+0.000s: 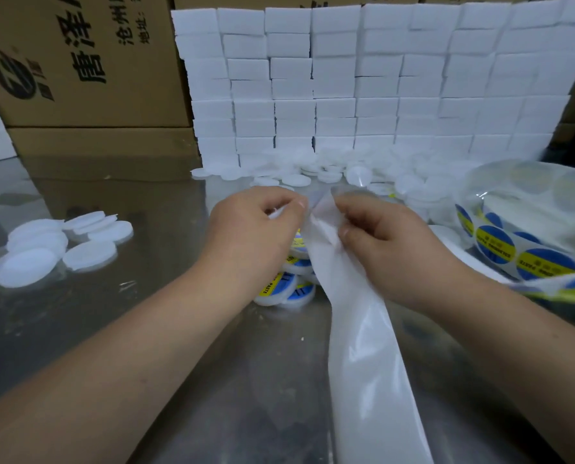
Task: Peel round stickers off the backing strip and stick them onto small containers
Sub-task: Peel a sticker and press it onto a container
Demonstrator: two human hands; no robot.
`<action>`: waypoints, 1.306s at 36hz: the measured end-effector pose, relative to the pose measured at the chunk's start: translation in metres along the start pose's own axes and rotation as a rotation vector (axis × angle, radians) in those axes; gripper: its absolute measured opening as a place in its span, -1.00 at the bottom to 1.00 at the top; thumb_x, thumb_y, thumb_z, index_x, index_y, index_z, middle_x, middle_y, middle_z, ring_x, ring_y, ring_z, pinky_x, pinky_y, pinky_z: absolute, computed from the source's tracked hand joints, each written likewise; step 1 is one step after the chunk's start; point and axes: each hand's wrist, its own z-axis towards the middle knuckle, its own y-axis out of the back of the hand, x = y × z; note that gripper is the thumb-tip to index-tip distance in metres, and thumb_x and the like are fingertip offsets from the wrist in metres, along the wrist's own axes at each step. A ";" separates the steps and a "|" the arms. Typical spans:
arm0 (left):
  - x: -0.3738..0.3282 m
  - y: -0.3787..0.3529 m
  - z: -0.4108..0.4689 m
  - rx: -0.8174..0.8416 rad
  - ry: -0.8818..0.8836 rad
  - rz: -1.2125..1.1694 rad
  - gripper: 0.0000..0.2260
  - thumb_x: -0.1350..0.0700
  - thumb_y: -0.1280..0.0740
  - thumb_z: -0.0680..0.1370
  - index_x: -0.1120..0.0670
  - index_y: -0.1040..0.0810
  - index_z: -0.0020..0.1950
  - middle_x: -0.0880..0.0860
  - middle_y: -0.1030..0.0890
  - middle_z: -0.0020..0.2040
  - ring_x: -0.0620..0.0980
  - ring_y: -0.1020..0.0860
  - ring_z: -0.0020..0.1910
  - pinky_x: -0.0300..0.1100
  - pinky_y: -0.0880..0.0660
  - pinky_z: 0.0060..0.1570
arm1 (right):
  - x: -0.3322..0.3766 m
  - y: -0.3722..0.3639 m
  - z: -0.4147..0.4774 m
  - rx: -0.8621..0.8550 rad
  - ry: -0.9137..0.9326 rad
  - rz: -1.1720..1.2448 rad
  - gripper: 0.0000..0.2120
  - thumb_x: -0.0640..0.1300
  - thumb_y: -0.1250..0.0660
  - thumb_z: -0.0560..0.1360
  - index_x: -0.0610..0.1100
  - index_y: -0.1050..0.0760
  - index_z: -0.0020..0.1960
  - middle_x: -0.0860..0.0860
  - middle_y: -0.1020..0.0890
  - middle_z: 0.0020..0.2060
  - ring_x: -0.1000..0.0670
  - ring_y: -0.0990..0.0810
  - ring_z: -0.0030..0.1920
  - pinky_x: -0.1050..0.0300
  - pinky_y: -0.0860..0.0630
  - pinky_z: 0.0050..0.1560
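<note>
A big shiny metal table (118, 329) holds everything. At the back stands a wall of white boxes (363, 82), with brown cardboard boxes (78, 61) to the left of it. Along the foot of the wall lie lots of small containers (293, 180), round, flat and white. They look light and hard, so they will slide on the smooth table unless a hand holds them.

The backing strip (373, 380) is long, thin and floppy. Its bare part hangs down toward the person. The part with round stickers (495, 244), blue and yellow, curls away on the right. It bends and twists easily, so it is best held close to the sticker being peeled.

A small pile of done containers (286, 289) sits under the hands.

The left hand (249, 236) is curled shut around something white, maybe a container. The right hand (390, 242) pinches the strip at its top bend. A sticker edge is thin and sticky, so lift it with a fingertip, not the glue side
</note>
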 end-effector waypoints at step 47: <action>0.001 0.003 0.002 -0.145 -0.250 0.318 -0.68 -0.16 -0.44 0.28 -0.14 -0.42 -0.07 -0.17 -0.35 -0.07 -0.29 -0.26 -0.08 -0.37 -0.17 -0.21 | 0.009 0.010 0.005 -0.295 -0.306 0.319 -0.88 -0.17 -0.37 0.38 -0.06 -0.60 -0.33 -0.01 -0.61 -0.40 0.06 -0.52 -0.35 0.13 -0.47 -0.24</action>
